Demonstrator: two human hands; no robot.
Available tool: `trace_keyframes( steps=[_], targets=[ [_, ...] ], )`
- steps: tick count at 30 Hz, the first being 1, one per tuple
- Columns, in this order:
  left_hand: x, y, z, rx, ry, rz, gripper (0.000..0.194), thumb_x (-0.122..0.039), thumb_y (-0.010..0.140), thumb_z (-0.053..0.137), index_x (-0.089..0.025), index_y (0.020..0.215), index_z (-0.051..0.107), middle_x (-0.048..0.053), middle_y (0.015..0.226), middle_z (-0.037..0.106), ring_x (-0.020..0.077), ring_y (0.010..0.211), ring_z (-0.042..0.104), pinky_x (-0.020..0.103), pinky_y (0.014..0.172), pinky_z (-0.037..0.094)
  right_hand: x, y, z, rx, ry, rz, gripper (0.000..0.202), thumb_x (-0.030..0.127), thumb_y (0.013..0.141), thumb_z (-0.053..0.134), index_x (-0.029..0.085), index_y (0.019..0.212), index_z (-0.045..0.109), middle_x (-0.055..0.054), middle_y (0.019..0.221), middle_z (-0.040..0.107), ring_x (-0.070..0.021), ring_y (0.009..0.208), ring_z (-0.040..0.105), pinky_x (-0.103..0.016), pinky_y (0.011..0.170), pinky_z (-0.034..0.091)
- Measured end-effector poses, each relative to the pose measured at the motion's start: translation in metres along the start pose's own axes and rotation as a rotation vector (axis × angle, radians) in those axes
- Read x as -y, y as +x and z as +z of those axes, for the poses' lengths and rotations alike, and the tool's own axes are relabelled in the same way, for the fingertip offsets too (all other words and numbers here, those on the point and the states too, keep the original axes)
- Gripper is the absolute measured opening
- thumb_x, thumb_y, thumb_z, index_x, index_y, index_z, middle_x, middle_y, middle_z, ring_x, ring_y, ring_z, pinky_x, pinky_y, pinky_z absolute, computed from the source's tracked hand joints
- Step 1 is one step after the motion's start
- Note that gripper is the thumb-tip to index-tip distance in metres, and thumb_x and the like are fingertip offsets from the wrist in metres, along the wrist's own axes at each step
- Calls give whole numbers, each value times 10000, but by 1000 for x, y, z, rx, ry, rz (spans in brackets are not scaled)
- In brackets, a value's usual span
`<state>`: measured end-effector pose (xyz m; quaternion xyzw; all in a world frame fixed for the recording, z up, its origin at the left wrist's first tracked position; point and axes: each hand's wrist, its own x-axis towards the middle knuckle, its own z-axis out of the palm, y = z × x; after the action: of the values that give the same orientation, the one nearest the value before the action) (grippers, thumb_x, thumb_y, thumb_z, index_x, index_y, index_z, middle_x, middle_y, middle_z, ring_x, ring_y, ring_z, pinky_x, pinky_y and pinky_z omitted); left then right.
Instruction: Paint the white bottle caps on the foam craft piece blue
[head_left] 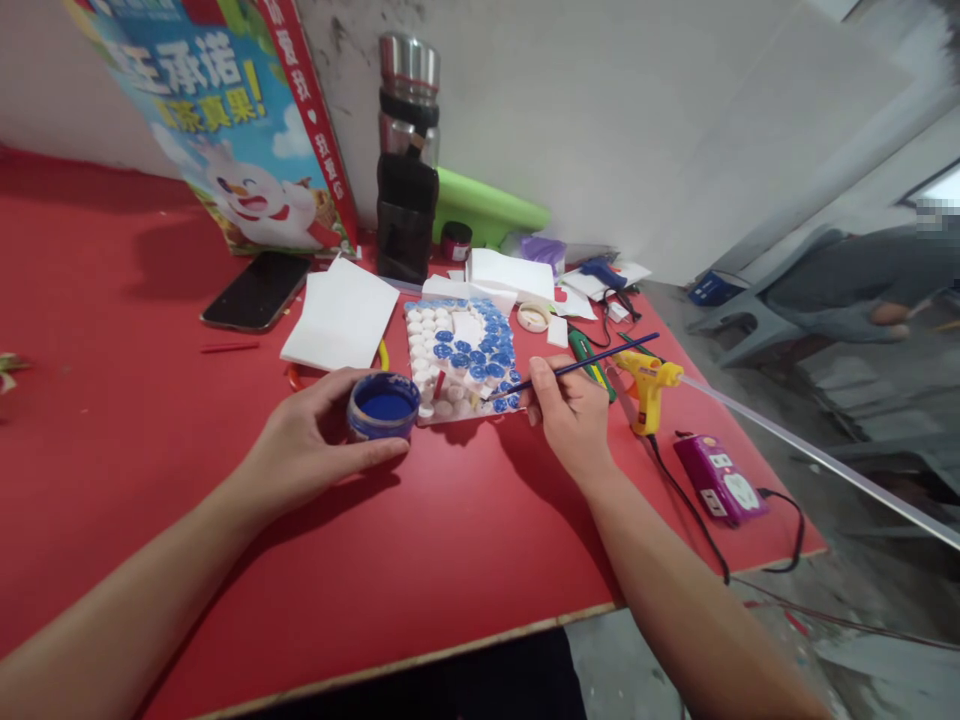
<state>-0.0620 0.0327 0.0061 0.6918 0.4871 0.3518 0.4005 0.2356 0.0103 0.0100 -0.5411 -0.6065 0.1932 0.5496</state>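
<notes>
My left hand (315,425) is wrapped around a small open jar of blue paint (383,405), tilted slightly so its blue inside shows. Between the fingers of my right hand (562,410) is a thin dark-blue paintbrush (577,365). Its tip points down at the lower part of a craft panel (424,345) covered with round white pieces, many of them coloured blue on the right and in the middle. A small red stick (439,385) stands among the white pieces. Whether the bristles touch the panel I cannot tell.
Behind the panel are white foam pieces (510,272), a roll of tape (533,317) and a black pouch (406,215). A phone (257,290) lies to the left. On the right are a yellow glue gun (646,385) and a purple power socket (718,478) with cords. A seated person (862,270) is beyond.
</notes>
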Motion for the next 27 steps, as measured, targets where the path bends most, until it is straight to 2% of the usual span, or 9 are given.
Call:
trace_keyframes(
  steps=[10,19,23,27],
  targets=[
    [-1,0,0,8,5,0,661,-594,725,938,-236,1256,775,100,1218,845,367,1093,815,453,967,692,2,0,0,14,32,-6,453,575,1071,643,222,787,653,33,565,665,-99,398,554,-233,433,458],
    [1,0,0,11,16,-5,686,-623,725,939,-237,1267,773,99,1231,841,373,1113,806,460,998,678,2,-3,-1,35,-31,-101,423,441,1110,617,224,749,650,41,573,655,-95,435,560,-245,510,478],
    [0,0,0,16,7,-7,684,-621,731,944,-237,1271,773,103,1241,841,376,1121,804,459,1000,676,2,-4,-1,34,-66,-117,362,442,1114,609,235,824,672,36,620,687,-106,462,596,-255,532,492],
    [-1,0,1,8,-1,-6,680,-611,722,950,-236,1261,775,99,1234,844,372,1116,805,447,987,681,2,-4,-2,36,-92,-104,416,497,1111,596,241,787,652,29,601,684,-117,461,600,-266,540,515]
  ],
)
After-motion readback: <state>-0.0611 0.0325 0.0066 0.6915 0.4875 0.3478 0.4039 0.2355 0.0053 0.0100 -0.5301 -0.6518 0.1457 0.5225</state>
